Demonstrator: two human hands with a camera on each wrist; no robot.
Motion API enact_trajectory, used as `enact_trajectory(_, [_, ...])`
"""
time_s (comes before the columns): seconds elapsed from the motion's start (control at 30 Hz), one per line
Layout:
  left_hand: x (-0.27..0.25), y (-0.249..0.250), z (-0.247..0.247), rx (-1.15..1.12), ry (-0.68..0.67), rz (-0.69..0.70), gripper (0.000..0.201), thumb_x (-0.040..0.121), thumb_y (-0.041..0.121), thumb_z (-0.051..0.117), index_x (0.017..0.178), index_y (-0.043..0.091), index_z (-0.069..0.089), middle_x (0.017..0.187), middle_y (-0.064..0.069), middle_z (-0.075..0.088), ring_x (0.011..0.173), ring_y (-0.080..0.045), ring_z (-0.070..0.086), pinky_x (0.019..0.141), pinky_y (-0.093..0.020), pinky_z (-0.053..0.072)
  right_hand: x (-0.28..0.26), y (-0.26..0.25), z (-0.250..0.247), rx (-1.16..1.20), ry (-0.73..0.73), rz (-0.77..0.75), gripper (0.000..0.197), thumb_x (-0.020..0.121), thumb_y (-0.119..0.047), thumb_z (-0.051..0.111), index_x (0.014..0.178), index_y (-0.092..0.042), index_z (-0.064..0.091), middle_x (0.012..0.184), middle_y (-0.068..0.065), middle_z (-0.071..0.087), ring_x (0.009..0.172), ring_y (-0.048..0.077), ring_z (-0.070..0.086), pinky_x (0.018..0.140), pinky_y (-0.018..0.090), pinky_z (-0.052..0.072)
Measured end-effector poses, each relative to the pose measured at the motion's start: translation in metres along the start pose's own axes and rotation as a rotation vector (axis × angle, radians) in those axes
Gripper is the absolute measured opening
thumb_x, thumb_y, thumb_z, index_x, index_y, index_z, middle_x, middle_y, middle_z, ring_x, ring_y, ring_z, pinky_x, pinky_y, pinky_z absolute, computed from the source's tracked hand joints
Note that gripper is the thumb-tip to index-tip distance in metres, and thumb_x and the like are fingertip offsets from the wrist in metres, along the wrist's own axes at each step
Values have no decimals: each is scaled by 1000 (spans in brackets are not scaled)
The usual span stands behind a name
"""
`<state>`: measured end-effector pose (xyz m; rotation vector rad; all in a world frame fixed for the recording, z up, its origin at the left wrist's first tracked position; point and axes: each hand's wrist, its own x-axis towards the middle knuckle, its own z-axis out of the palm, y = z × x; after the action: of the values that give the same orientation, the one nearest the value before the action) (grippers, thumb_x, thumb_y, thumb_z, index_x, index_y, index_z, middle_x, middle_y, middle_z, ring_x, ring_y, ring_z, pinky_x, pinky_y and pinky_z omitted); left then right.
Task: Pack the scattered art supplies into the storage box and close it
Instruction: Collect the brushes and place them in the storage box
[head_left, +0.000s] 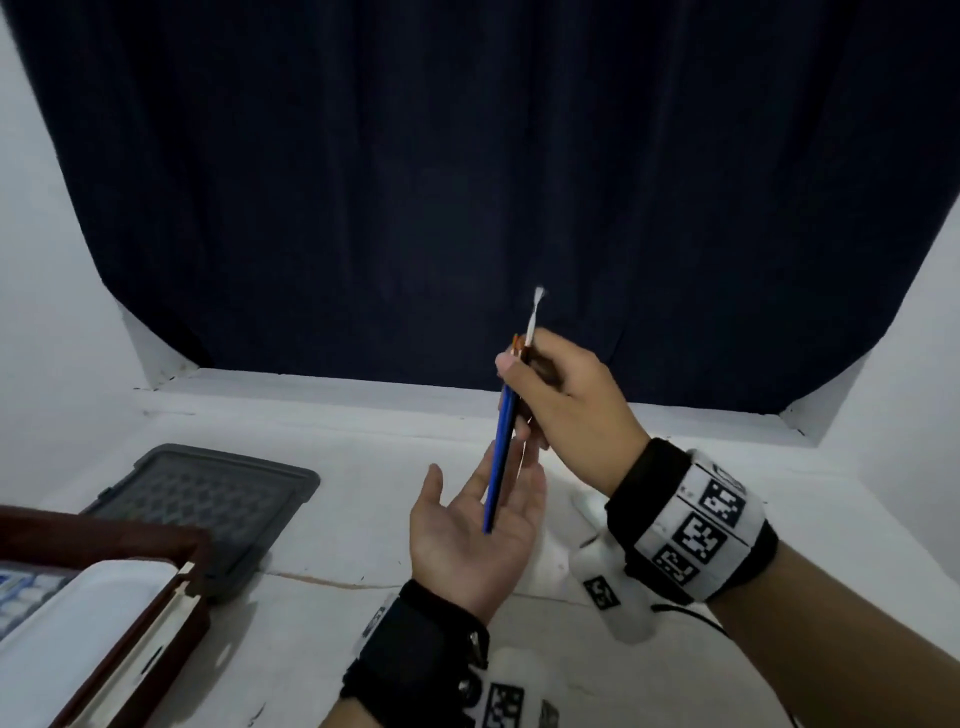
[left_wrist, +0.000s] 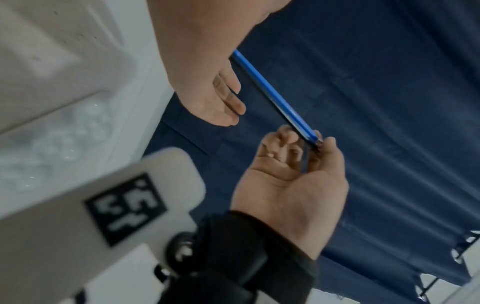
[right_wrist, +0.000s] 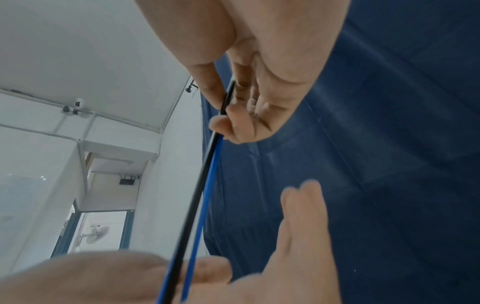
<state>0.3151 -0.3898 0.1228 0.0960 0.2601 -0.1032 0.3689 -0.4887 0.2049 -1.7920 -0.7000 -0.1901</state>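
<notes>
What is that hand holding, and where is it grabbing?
The right hand pinches a bundle of paintbrushes near their bristle ends. The open left hand props the handle tips.

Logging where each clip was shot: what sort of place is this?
Probably an indoor room set up for recording: white table against a dark curtain, with a ceiling camera and a wall fan.

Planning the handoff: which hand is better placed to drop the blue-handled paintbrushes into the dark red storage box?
Left hand: open beneath the blue-handled paintbrushes, nearer the dark red storage box than the gripping right hand.
</notes>
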Motion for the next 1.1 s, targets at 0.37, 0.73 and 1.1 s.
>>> enact_trajectory(0.37, [-6, 10, -3, 122, 163, -9, 54, 103, 43, 38, 129, 1, 62, 117, -23, 68, 114, -37, 64, 105, -47, 46, -28, 9, 20, 449, -79, 311, 18, 100, -19, 51, 108, -3, 55, 95, 17, 72, 93, 28, 71, 81, 40, 59])
enact_trajectory(0.73, [-49, 48, -26, 200, 221, 37, 42, 102, 38, 40, 97, 3, 64, 83, -19, 71, 95, -31, 66, 94, -42, 48, -40, 3, 60, 631, -196, 482, 15, 102, -19, 46, 107, -5, 51, 102, 26, 69, 92, 37, 71, 83, 51, 57])
enact_trajectory(1.1, [-136, 180, -37, 479, 99, 349, 29, 98, 30, 48, 113, 11, 63, 128, -19, 66, 115, -30, 65, 106, -42, 43, -33, -46, 154, 681, -331, 444, 16, 100, -21, 49, 104, -5, 50, 98, 23, 71, 88, 41, 71, 73, 48, 60])
